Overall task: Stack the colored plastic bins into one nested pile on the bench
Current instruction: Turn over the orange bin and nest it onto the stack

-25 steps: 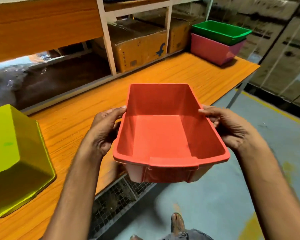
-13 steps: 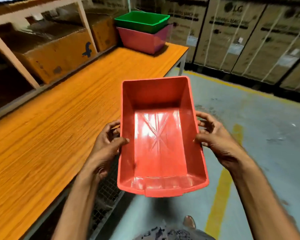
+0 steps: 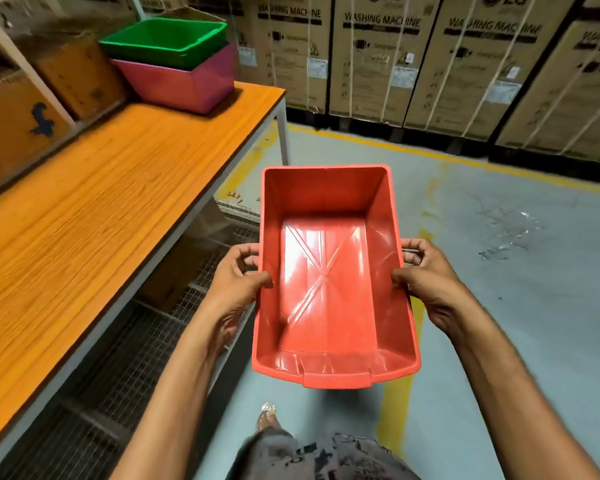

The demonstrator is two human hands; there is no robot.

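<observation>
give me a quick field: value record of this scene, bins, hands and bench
held bin: red bin, empty, open side up, over the floor beside the bench
left hand: left hand gripping its left rim
right hand: right hand gripping its right rim
pile: green bin nested in pink bin
pile place: far end of the bench
backdrop: washing machine cartons
</observation>
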